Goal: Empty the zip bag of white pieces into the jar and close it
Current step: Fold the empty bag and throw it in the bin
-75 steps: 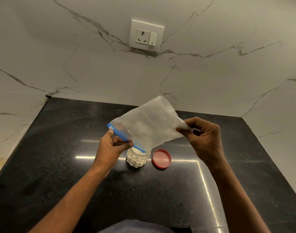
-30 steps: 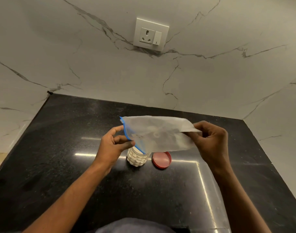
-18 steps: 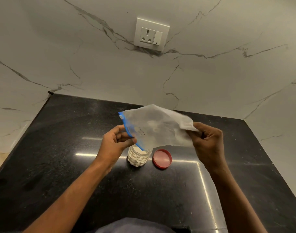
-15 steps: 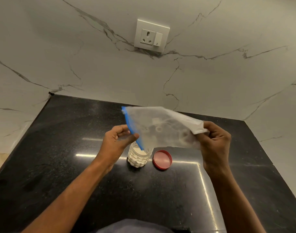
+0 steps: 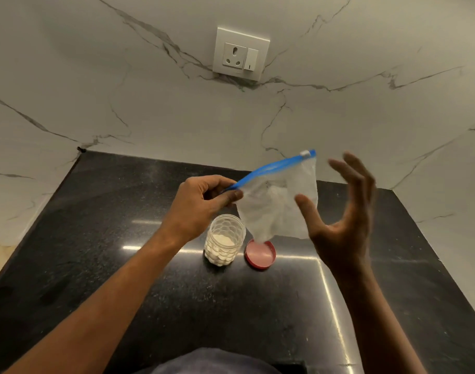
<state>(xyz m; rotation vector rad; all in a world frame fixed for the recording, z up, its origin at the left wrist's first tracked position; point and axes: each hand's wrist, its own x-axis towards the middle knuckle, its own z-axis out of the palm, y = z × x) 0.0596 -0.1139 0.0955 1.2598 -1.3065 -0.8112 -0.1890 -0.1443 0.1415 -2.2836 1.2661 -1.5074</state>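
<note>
The zip bag (image 5: 280,201) hangs in the air a little right of the centre of the frame, above the black counter (image 5: 123,265). It is a thin, cloudy, see-through bag with a blue zip strip (image 5: 271,166) along its top edge, and the strip runs up toward the right and ends in a small white slider (image 5: 304,153). The plastic looks limp and wrinkled, and the lower corner droops down over the lid; I see a whitish dust on the inside, but I cannot say for sure if any piece is left in it (the bag is a bit blurred). The left hand (image 5: 201,206) pinches the left end of the zip strip between thumb and fingers, closed firmly on it. The right hand (image 5: 341,211) is beside the bag on the right, palm turned to the bag, with fingers spread wide and holding nothing; its thumb is in front of the plastic, and contact I cannot judge. Under the bag, near the centre, stands the clear jar (image 5: 225,240) with a dimpled wall, upright and uncovered, filled more than half with white pieces (image 5: 220,252). The red lid (image 5: 260,254) lies flat on the counter just right of the jar, inner side up. On the marble wall (image 5: 96,90) at the top is a white socket plate (image 5: 241,54).
</note>
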